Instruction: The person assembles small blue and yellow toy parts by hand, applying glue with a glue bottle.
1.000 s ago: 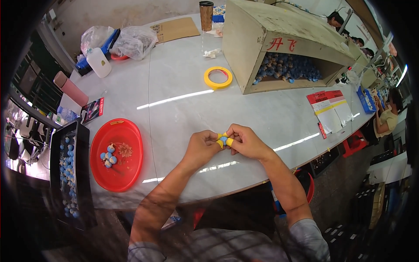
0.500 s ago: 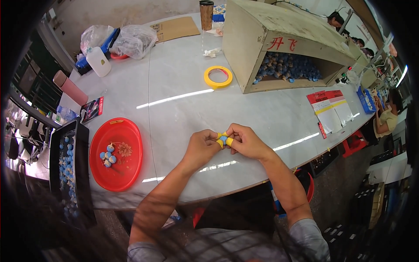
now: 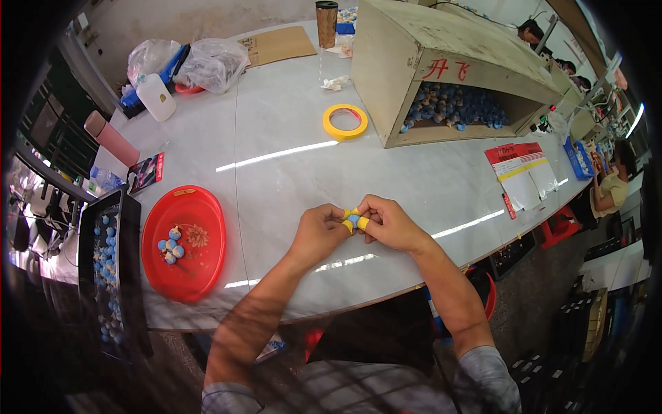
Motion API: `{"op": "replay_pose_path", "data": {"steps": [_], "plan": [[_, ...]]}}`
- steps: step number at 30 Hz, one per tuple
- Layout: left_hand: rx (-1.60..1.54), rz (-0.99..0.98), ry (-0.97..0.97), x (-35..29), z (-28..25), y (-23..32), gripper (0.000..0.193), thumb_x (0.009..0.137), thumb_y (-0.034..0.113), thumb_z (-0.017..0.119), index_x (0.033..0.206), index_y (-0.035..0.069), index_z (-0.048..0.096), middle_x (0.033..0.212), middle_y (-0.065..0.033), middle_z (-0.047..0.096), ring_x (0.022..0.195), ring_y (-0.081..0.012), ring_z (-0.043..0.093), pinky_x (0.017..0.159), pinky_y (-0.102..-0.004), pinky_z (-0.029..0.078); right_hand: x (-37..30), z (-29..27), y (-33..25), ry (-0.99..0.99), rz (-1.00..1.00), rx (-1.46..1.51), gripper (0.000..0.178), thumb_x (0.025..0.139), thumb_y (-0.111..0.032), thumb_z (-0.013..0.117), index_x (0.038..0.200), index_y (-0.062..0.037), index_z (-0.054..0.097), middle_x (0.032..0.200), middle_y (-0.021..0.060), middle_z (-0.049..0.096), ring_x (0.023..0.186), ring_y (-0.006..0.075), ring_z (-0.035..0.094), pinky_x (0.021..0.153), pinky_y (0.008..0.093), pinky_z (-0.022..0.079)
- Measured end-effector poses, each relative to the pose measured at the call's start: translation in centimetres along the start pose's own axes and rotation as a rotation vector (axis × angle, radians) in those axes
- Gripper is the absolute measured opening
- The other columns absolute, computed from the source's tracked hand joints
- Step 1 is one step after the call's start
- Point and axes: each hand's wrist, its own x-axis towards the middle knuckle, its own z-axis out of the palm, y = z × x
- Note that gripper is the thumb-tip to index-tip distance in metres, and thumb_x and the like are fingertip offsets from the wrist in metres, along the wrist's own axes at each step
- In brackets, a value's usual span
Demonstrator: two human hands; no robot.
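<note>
Between the fingertips of both my hands is a small blue ball-like piece, mostly covered by the fingers. My left hand pinches it from the left, and my right hand grips it from the right. Yellow tape wraps several fingertips on both hands. The hands are joined just above the grey tabletop, near its front edge. Off to the left, a red plate with a printed flower holds several small blue and cream balls.
Left of the plate lies a black tray with more such balls. A roll of yellow tape lies ahead, beside a beige box with blue pieces inside. Red-and-white papers, a pink bottle and a white bottle stand around. People sit far right.
</note>
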Motion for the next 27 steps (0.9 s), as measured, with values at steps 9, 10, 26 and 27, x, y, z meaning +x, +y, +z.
{"op": "replay_pose_path", "data": {"steps": [9, 10, 26, 27], "plan": [[0.015, 0.023, -0.007, 0.19, -0.14, -0.57, 0.016, 0.089, -0.003, 0.062, 0.102, -0.012, 0.057, 0.101, -0.0159, 0.065, 0.092, -0.0199, 0.069, 0.077, -0.0240, 0.056, 0.06, 0.03, 0.08, -0.002, -0.003, 0.006, 0.011, 0.088, 0.003, 0.052, 0.099, 0.0017, 0.054, 0.088, 0.0078, 0.064, 0.073, 0.0099, 0.060, 0.061, 0.0251, 0.053], [0.027, 0.031, -0.002, 0.17, -0.21, -0.64, 0.016, 0.089, -0.003, 0.062, 0.102, -0.012, 0.057, 0.101, -0.0157, 0.065, 0.092, -0.0197, 0.069, 0.077, -0.0240, 0.056, 0.10, 0.07, 0.07, -0.009, -0.009, 0.015, 0.011, 0.089, 0.003, 0.052, 0.099, 0.0017, 0.054, 0.088, 0.0079, 0.064, 0.073, 0.0099, 0.060, 0.061, 0.0250, 0.053], [0.029, 0.026, 0.002, 0.16, -0.07, -0.55, 0.017, 0.089, -0.003, 0.060, 0.103, -0.012, 0.055, 0.101, -0.0165, 0.065, 0.092, -0.0204, 0.070, 0.076, -0.0239, 0.056, 0.06, 0.00, 0.21, 0.002, -0.002, 0.012, 0.009, 0.090, 0.003, 0.052, 0.098, 0.0013, 0.054, 0.089, 0.0084, 0.065, 0.074, 0.0099, 0.061, 0.061, 0.0251, 0.053], [0.031, 0.019, 0.006, 0.23, -0.11, -0.69, 0.017, 0.089, -0.003, 0.061, 0.102, -0.012, 0.055, 0.101, -0.0164, 0.065, 0.092, -0.0203, 0.069, 0.077, -0.0240, 0.056, 0.09, 0.02, 0.17, 0.001, -0.005, 0.016, 0.009, 0.090, 0.003, 0.052, 0.098, 0.0012, 0.054, 0.089, 0.0083, 0.065, 0.074, 0.0099, 0.061, 0.061, 0.0251, 0.053]]}}
